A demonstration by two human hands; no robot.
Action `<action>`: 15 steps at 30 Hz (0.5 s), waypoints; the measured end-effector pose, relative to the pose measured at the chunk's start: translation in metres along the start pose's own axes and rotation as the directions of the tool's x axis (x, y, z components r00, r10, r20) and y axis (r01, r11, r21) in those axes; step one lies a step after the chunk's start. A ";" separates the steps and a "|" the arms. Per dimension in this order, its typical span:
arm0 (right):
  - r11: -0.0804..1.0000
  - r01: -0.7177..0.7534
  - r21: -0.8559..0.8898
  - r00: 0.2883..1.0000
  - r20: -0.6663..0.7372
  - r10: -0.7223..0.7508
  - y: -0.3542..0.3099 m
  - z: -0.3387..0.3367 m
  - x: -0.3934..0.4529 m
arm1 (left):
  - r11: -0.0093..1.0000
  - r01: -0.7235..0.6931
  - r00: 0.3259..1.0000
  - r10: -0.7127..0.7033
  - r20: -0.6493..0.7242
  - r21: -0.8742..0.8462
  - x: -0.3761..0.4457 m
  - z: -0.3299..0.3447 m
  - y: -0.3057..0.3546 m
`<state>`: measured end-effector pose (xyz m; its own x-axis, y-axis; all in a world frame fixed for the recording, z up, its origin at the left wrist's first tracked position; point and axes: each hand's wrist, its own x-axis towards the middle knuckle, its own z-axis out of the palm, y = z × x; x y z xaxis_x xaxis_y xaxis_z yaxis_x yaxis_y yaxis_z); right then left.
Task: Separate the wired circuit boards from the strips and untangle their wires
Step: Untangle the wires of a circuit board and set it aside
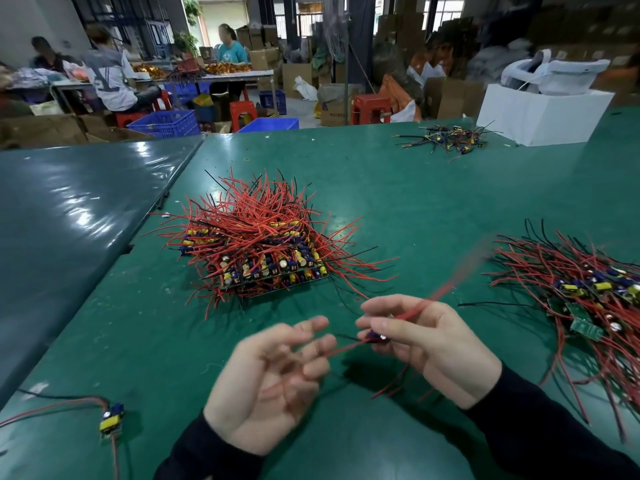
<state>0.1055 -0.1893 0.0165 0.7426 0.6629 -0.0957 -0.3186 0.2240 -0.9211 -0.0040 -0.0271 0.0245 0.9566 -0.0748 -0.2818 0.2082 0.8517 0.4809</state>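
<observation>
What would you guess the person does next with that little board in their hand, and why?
Probably drop it onto the loose pile at the right. The right hand pinches a single board, already apart from the stacked strips, and its red wires trail free. The left hand is blurred, fingers open.

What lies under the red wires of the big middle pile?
Under the red wires, stacked board strips with yellow and blue parts show at the front edge. Deeper layers are covered.

Lighting was bright and even from overhead. Glare patches lay on the surface (79,216) along its left edge. Soft shadows sat beneath both hands. The left hand (273,382) showed motion blur. Wide-angle distortion bent the frame edges; the background was soft.
</observation>
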 end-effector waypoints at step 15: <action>0.972 -0.101 0.213 0.994 -0.006 0.105 0.018 0.014 -0.003 | 0.830 -0.244 0.919 0.362 -0.153 0.501 0.022 0.004 -0.036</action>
<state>0.0897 -0.1778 0.0056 0.7087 0.6783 -0.1940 -0.5101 0.3027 -0.8051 0.0108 -0.0612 0.0039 0.9239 0.3191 -0.2114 0.0415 0.4656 0.8840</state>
